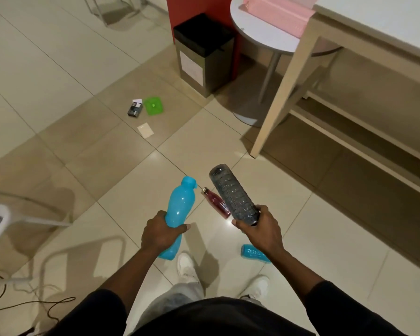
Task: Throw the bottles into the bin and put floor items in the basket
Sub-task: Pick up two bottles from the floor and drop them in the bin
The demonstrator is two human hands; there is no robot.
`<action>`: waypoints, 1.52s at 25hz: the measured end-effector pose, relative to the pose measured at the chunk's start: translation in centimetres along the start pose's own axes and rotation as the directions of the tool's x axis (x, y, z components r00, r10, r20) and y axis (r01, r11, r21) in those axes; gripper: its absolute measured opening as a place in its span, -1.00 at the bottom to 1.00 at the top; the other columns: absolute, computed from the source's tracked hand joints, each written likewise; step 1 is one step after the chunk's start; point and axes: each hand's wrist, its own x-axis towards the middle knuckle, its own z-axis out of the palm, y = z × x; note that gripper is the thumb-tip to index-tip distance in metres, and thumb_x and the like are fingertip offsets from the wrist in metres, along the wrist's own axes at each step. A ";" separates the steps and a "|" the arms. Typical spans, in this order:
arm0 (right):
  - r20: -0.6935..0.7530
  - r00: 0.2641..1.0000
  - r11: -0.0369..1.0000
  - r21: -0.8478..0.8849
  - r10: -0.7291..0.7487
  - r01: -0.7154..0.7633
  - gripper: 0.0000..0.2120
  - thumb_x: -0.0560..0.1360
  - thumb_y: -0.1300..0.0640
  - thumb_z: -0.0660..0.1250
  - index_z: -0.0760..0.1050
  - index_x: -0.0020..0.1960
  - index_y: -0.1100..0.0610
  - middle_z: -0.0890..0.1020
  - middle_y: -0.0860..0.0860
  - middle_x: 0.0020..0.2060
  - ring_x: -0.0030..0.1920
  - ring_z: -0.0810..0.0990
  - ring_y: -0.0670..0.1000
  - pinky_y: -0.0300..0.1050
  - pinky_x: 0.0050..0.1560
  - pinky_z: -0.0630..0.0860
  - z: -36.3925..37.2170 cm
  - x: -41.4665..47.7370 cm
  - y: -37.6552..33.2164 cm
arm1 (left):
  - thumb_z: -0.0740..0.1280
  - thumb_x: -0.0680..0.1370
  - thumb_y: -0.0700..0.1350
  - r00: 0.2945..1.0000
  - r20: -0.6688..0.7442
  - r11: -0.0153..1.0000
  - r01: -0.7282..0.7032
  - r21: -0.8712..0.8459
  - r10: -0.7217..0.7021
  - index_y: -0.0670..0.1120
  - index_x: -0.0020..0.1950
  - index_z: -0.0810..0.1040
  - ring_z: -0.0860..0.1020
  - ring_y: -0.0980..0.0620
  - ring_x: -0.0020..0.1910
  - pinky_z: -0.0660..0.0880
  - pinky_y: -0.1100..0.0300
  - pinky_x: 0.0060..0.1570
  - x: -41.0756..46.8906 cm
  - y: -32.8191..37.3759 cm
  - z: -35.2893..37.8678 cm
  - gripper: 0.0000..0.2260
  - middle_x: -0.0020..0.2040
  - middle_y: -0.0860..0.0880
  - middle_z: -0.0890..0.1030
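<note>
Left hand (161, 235) gripped the blue bottle (177, 214) low on its body; right hand (260, 229) gripped the grey bottle (233, 192) at one end. Hands apart.

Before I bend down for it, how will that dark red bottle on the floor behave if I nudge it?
The dark red bottle lies on its side on smooth tile floor, so a nudge would probably roll it. Its glossy, metal-looking body suggests it is rigid, maybe slippery.
</note>
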 end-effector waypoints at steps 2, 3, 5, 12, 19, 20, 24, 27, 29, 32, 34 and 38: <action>0.000 1.000 0.999 -0.019 -0.027 0.027 -0.12 0.20 -0.48 0.46 0.36 0.35 -0.02 0.68 -0.08 0.09 0.02 0.68 -0.01 0.10 0.04 0.64 1.8 0.5 -3.3 | 0.61 0.32 0.35 1.000 -0.005 1.000 0.004 -0.018 -0.004 0.01 0.13 0.50 0.63 0.10 -0.18 0.49 0.19 -0.26 1.5 -1.5 -2.7 -0.39 -0.09 0.06 0.62; 0.004 0.999 0.999 -0.029 -0.042 0.042 -0.11 0.20 -0.48 0.47 0.37 0.35 -0.03 0.68 -0.09 0.10 0.04 0.67 -0.01 0.10 0.05 0.64 2.5 0.7 -4.8 | 0.62 0.32 0.34 1.000 -0.006 0.999 0.016 -0.036 -0.016 0.00 0.13 0.50 0.63 0.09 -0.17 0.48 0.19 -0.27 2.2 -2.0 -3.9 -0.39 -0.08 0.05 0.62; 0.007 0.997 0.996 -0.052 -0.078 0.078 -0.10 0.18 -0.49 0.49 0.37 0.36 -0.04 0.65 -0.12 0.14 0.06 0.65 -0.03 0.10 0.04 0.65 3.8 1.1 -7.6 | 0.64 0.33 0.30 0.999 -0.011 0.996 0.040 -0.075 -0.041 -0.02 0.12 0.51 0.64 0.07 -0.15 0.49 0.18 -0.25 3.2 -2.8 -5.9 -0.41 -0.07 0.03 0.63; -0.024 0.992 0.988 -0.094 -0.124 0.121 -0.12 0.18 -0.54 0.44 0.38 0.32 -0.07 0.62 -0.13 0.15 0.01 0.64 -0.04 0.02 -0.02 0.63 6.5 4.0 -14.4 | 0.63 0.35 0.28 0.998 -0.034 0.991 0.053 -0.120 -0.057 0.00 0.10 0.51 0.64 0.08 -0.16 0.48 0.18 -0.28 7.5 -3.5 -11.2 -0.45 -0.08 0.04 0.64; -0.015 0.994 0.994 -0.024 -0.104 0.104 -0.14 0.27 -0.57 0.39 0.38 0.34 -0.02 0.63 -0.07 0.15 0.02 0.65 -0.01 0.08 0.01 0.67 8.1 12.8 -19.0 | 0.63 0.33 0.31 0.992 -0.051 0.987 0.109 -0.116 -0.116 0.07 0.01 0.49 0.66 0.09 -0.19 0.53 0.17 -0.27 15.0 -2.9 -14.7 -0.50 -0.12 0.04 0.66; -0.011 0.995 0.995 -0.014 -0.101 0.101 -0.15 0.27 -0.56 0.39 0.39 0.33 -0.02 0.63 -0.08 0.14 0.01 0.65 -0.02 0.06 0.00 0.66 8.3 14.2 -19.6 | 0.62 0.33 0.31 0.990 -0.059 0.986 0.123 -0.112 -0.130 0.07 0.02 0.50 0.67 0.08 -0.19 0.54 0.17 -0.26 16.2 -2.5 -15.4 -0.49 -0.12 0.05 0.66; 0.047 0.995 0.996 0.021 -0.092 0.091 -0.18 0.28 -0.56 0.37 0.41 0.31 -0.04 0.63 -0.15 0.07 -0.02 0.65 -0.06 -0.04 -0.06 0.62 8.7 19.7 -23.2 | 0.62 0.31 0.34 0.983 -0.112 0.989 0.136 -0.065 -0.143 0.07 0.02 0.50 0.65 0.13 -0.21 0.51 0.21 -0.30 21.5 0.3 -18.5 -0.48 -0.16 0.09 0.65; 0.078 0.990 0.993 0.014 -0.117 0.116 -0.25 0.28 -0.57 0.35 0.40 0.26 -0.11 0.63 -0.21 -0.02 -0.06 0.65 -0.12 -0.07 -0.12 0.60 9.0 24.1 -26.4 | 0.63 0.31 0.33 0.978 -0.197 0.998 0.063 -0.027 -0.067 0.08 -0.05 0.46 0.62 0.15 -0.27 0.48 0.24 -0.33 25.8 3.0 -20.7 -0.49 -0.22 0.10 0.61; 0.097 0.987 0.992 0.003 -0.129 0.129 -0.28 0.30 -0.55 0.37 0.40 0.25 -0.10 0.66 -0.17 -0.03 -0.07 0.65 -0.11 -0.04 -0.11 0.61 9.0 26.7 -28.5 | 0.63 0.32 0.32 0.977 -0.210 0.999 0.032 -0.037 -0.039 0.06 -0.05 0.47 0.62 0.14 -0.28 0.49 0.24 -0.32 28.1 4.6 -22.0 -0.49 -0.23 0.08 0.61; 0.085 0.990 0.993 -0.012 -0.116 0.117 -0.23 0.30 -0.51 0.39 0.42 0.30 -0.02 0.67 -0.10 0.02 -0.03 0.67 -0.01 0.08 0.01 0.63 9.7 31.0 -32.0 | 0.63 0.34 0.28 0.980 -0.177 0.991 0.066 -0.120 -0.087 -0.02 -0.04 0.54 0.65 0.08 -0.25 0.53 0.23 -0.30 32.4 7.0 -24.1 -0.51 -0.20 0.01 0.64; 0.081 0.990 0.993 -0.011 -0.114 0.116 -0.20 0.30 -0.52 0.39 0.42 0.32 0.01 0.67 -0.07 0.05 -0.01 0.66 0.01 0.09 0.03 0.64 10.5 33.6 -34.4 | 0.64 0.37 0.25 0.978 -0.116 0.955 0.137 -0.262 -0.172 -0.05 0.01 0.56 0.68 0.01 -0.17 0.58 0.17 -0.24 35.8 8.2 -25.5 -0.51 -0.14 -0.03 0.67; 0.050 0.996 0.997 -0.021 -0.071 0.072 -0.14 0.28 -0.54 0.36 0.40 0.35 0.02 0.65 -0.05 0.11 0.01 0.66 0.02 0.10 0.03 0.65 12.7 38.3 -39.2 | 0.62 0.41 0.20 0.988 -0.035 0.956 0.136 -0.259 -0.150 -0.05 0.15 0.54 0.66 0.03 -0.10 0.53 0.17 -0.20 43.4 9.8 -28.6 -0.49 -0.05 0.00 0.66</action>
